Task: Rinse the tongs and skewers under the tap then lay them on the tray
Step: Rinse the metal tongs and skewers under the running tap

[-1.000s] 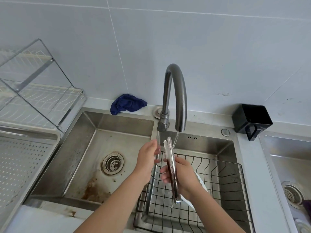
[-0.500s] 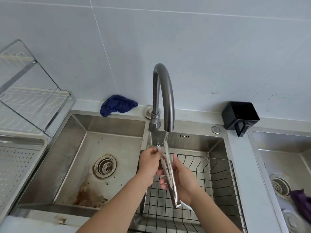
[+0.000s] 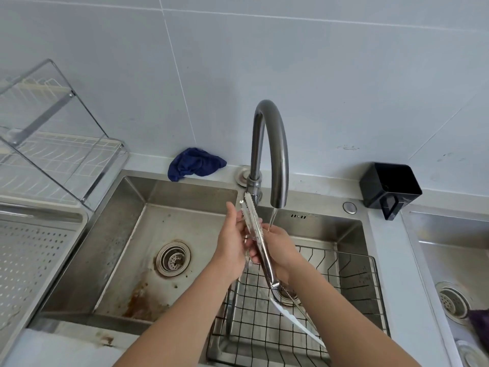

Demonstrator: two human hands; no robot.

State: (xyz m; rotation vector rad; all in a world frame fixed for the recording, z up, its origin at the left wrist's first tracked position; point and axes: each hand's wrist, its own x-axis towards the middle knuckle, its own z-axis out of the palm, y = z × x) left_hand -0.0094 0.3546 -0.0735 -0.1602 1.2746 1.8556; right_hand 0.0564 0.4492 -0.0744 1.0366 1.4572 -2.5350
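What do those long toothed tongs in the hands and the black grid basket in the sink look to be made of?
The long toothed tongs look like polished steel: bright, mirror-like glints. The black grid basket looks like coated wire: thin rods, dull dark finish, though the coating is a guess.

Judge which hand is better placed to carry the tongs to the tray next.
Left, probably: the left hand already touches the tongs and is nearer the perforated tray; the right hand grips from the far side.

A home kitchen: steel double sink (image 3: 185, 192), curved tap (image 3: 272, 133), tiled wall (image 3: 317, 75), dish rack (image 3: 60, 154).
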